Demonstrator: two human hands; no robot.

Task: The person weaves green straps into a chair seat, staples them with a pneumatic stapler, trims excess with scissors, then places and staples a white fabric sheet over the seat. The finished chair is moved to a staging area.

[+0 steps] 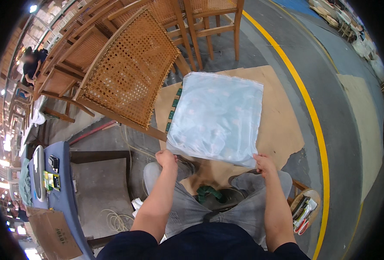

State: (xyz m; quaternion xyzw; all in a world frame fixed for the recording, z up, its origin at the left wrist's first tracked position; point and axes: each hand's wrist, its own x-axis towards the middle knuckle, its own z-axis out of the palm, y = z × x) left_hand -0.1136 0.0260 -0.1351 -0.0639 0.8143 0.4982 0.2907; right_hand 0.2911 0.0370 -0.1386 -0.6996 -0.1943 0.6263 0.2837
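Observation:
A thin, whitish see-through sheet [218, 117] lies spread over the seat of a wooden chair directly before me. Pinched in my left hand [167, 159] is the sheet's near left corner. My right hand [265, 164] has its fingers closed on the near right corner. Along the left edge of the sheet, several short dark green strap ends [173, 103] stick out. The chair's woven cane back [131, 65] leans up to the left, with frayed, uneven cane ends along its edge. The seat frame under the sheet is mostly hidden.
Brown cardboard [283, 130] lies beneath the chair. More cane-backed chairs [83, 47] crowd the far left. At left stands a blue padded bench [66, 173] with a box [55, 234]. A round stool [306, 208] holding tools is at right, near a yellow floor line [311, 108].

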